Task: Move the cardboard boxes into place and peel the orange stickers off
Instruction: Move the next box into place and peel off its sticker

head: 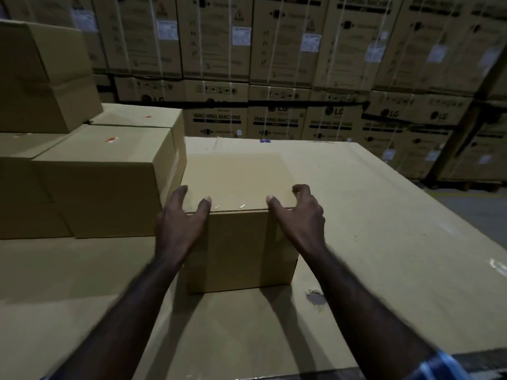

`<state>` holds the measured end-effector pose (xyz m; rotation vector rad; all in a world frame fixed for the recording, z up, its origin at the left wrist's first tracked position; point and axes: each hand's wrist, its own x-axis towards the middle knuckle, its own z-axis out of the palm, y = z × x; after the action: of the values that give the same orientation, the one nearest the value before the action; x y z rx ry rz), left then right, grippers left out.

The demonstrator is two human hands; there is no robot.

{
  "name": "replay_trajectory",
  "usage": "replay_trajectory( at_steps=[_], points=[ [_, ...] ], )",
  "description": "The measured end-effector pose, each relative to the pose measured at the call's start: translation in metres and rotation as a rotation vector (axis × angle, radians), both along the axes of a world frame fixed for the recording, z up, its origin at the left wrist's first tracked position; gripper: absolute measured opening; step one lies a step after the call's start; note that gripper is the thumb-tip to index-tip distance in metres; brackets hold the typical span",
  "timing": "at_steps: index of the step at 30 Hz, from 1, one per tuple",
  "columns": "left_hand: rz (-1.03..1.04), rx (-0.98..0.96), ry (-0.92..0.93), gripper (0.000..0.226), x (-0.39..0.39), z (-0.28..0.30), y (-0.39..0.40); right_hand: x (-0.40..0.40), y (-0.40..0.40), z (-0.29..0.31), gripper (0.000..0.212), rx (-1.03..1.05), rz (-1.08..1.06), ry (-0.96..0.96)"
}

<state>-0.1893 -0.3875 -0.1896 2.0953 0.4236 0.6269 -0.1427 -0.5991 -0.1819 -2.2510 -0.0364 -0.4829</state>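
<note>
Cartons (274,50) wall the back. On the cardboard deck (384,215) our box (238,185) sits just beside the stack (104,182); left hand (178,226) and right hand (300,218) clasp its near top corners. Stiff, probably light: we'd hold the sides.

Both arms reach forward; left hand (179,226) and right hand (299,218) grip the box (238,182) at its corners, thumbs on top.
</note>
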Motion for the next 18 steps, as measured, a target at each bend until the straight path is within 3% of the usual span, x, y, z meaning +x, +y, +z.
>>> replay_trajectory(
  at_steps=[9,18],
  points=[
    [-0.037,0.009,-0.063,0.060,0.016,0.015,-0.020,0.008,-0.021,0.014,0.059,0.035,-0.074,-0.054],
    [-0.158,0.071,-0.102,0.062,0.055,0.032,-0.106,0.030,-0.111,0.023,0.059,0.054,-0.180,-0.115]
  ],
)
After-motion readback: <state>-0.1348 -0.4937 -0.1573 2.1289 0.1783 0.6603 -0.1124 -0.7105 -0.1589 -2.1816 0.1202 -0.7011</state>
